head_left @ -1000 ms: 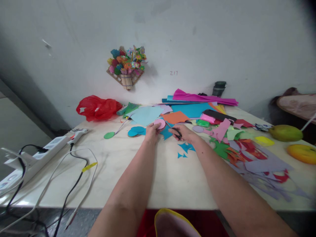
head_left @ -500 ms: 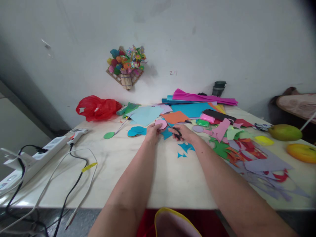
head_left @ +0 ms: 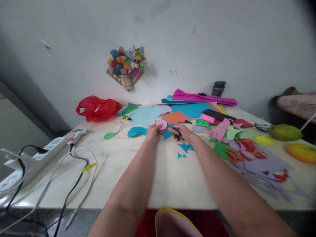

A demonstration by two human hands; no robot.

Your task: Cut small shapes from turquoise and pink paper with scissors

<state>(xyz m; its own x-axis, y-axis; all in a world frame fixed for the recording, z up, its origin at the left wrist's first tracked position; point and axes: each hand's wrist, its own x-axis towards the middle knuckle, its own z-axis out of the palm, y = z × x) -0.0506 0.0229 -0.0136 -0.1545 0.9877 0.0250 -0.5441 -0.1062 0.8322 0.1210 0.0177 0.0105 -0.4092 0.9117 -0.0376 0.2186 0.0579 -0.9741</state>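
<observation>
Near the middle of the table, my left hand [head_left: 153,132] pinches a pink paper circle [head_left: 161,124] together with blue paper [head_left: 167,134] that shows below it. My right hand [head_left: 183,132] is closed round the dark handles of a pair of scissors [head_left: 176,132], whose blades point up and left beside the paper. Blue circles [head_left: 135,131] lie left of my left hand, with a green circle [head_left: 109,135] farther left. Small blue scraps [head_left: 185,147] rest just below my right hand.
Coloured paper scraps [head_left: 251,151] spread over the right side near two mangoes [head_left: 285,132]. A red plastic bag [head_left: 97,108] sits at the back left. A power strip [head_left: 32,161] and cables lie at the left. Paper sheets [head_left: 190,110] and a black phone [head_left: 219,116] are at the back.
The scissor blades now show more clearly beside the pink circle. Both hands have otherwise hardly moved.
</observation>
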